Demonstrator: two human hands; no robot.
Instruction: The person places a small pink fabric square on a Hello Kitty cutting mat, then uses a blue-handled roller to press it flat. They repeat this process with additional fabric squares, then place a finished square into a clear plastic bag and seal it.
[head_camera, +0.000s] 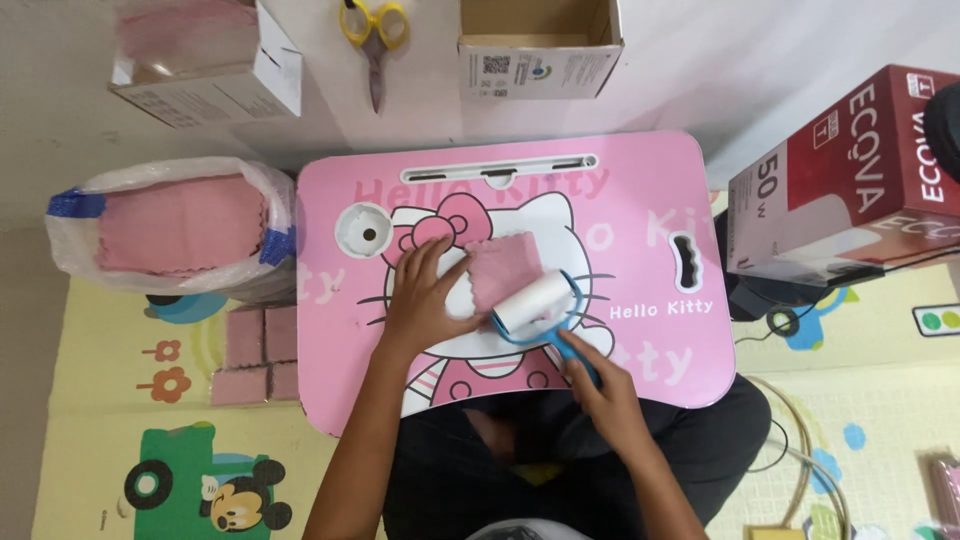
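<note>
A pink cloth square (500, 268) lies on a pink lap table (640, 190) printed with a cartoon cat. My left hand (425, 300) presses flat on the cloth's left edge, fingers spread. My right hand (595, 385) grips the blue handle of a lint roller (535, 305). Its white roll rests on the cloth's lower right part.
A white bag of pink cloths (170, 228) stands left of the table, with folded pink cloths (258, 355) stacked on the mat below it. Yellow-handled scissors (374, 40), two open cardboard boxes (540, 45) (205, 60) and a red carton (850, 175) sit around the table.
</note>
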